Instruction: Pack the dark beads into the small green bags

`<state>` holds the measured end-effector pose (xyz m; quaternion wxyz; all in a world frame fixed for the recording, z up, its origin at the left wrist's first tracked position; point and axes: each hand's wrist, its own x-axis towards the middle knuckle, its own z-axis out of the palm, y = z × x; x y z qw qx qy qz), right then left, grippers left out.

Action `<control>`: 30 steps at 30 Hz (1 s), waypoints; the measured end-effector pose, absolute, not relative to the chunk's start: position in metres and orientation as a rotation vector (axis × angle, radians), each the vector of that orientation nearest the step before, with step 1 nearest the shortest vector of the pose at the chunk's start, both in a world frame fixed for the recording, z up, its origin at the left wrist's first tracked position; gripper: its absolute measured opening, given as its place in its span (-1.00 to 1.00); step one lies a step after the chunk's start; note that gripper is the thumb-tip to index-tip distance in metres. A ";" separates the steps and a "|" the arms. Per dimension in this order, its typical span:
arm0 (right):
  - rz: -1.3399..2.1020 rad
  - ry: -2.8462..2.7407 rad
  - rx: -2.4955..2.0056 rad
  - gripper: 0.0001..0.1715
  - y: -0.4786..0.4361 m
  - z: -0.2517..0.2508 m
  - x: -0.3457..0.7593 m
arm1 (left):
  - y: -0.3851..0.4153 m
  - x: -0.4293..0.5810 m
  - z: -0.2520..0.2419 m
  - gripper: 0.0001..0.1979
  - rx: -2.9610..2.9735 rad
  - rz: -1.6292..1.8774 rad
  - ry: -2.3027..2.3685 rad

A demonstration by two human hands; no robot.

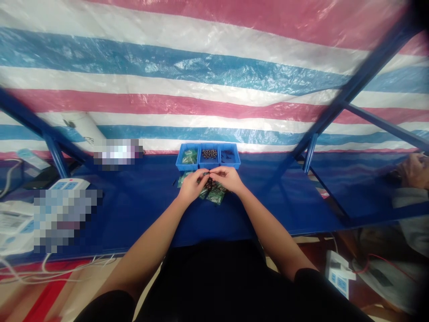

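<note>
My left hand (193, 185) and my right hand (228, 179) meet at the fingertips over the blue table. Both are closed in a pinch, around something small and dark that is too tiny to name. Right below them lies a pile of green circuit boards (215, 195), mixed with small dark and copper-coloured parts (209, 184). My fingers hide some of this pile. Just beyond my hands three blue bins stand side by side. Green pieces fill the left bin (181, 167), small round metallic parts the middle bin (208, 165), and dark blue or black pieces the right bin (231, 166).
Power strips (72, 184) and cables are on the left, near a white cylinder (87, 127) and a lit, blurred-out object. Blue metal frame bars (355, 89) slant on both sides. A striped sheet (201, 80) hangs behind. Another person's hand (415, 172) shows far right.
</note>
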<state>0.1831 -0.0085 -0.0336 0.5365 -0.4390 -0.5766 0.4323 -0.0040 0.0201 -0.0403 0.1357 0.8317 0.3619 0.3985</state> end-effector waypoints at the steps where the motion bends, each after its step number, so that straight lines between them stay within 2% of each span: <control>1: 1.038 -1.369 -1.052 -0.58 -0.009 -0.033 0.183 | 0.020 -0.004 -0.041 -0.76 2.421 1.165 1.046; 30: 1.061 -1.404 -1.028 -0.59 -0.010 -0.031 0.181 | 0.020 -0.005 -0.041 -0.77 2.419 1.072 1.066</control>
